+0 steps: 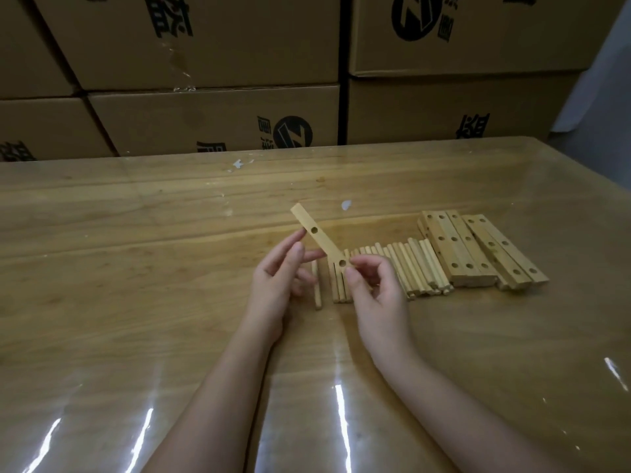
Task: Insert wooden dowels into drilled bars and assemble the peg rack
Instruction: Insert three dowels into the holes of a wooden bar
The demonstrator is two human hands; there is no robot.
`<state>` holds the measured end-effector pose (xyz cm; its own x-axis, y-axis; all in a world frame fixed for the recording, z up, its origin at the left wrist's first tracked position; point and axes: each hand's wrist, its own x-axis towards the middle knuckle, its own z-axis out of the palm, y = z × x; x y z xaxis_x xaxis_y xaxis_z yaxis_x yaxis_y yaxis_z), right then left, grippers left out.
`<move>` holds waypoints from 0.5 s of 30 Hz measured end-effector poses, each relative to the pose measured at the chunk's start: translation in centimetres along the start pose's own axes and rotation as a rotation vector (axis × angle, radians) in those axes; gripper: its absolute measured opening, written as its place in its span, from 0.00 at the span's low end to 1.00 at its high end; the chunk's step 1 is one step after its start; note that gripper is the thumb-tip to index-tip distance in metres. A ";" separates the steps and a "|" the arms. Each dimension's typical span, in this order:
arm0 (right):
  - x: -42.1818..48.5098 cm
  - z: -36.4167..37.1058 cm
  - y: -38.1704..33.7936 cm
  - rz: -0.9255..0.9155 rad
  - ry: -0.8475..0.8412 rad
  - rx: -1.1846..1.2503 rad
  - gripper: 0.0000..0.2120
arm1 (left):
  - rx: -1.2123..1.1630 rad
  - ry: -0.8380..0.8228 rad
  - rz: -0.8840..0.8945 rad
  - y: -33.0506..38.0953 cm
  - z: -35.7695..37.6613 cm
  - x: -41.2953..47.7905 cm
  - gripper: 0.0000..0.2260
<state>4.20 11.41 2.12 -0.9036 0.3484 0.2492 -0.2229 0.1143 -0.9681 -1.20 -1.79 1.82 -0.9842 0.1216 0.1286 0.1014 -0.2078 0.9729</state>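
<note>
Wooden bar, pinched at its near end by the right hand, tilts up, apparently to show its holes; the left hand waits beside it, fingers loose. Dowels line the bench just beyond the hands, spare bars further right.

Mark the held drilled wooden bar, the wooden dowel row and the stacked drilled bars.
held drilled wooden bar (327, 246): head view, mid-length between holes.
wooden dowel row (413, 268): head view, middle dowels.
stacked drilled bars (447, 253): head view, top face.

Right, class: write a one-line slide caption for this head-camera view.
Right hand pinches a drilled bar above the dowels; left hand open beside it.
</note>
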 end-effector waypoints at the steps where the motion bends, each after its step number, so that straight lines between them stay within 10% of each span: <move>1: 0.0 0.1 0.2 -0.001 -0.023 -0.004 0.05 | -0.016 0.010 -0.016 0.0 0.0 0.1 0.18; 9: 0.0 0.0 0.6 -0.230 -0.275 -0.189 0.07 | -0.141 0.036 -0.094 0.2 -0.6 0.7 0.14; 15: 2.5 -3.2 1.0 -0.645 -0.236 -0.817 0.09 | -0.418 0.206 -0.152 0.2 -1.2 1.7 0.12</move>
<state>2.82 15.34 1.84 -0.7697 -0.1801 0.6125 -0.4510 0.8324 -0.3220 -3.01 -2.78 2.02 -0.9959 -0.0049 -0.0907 -0.0711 -0.5798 0.8117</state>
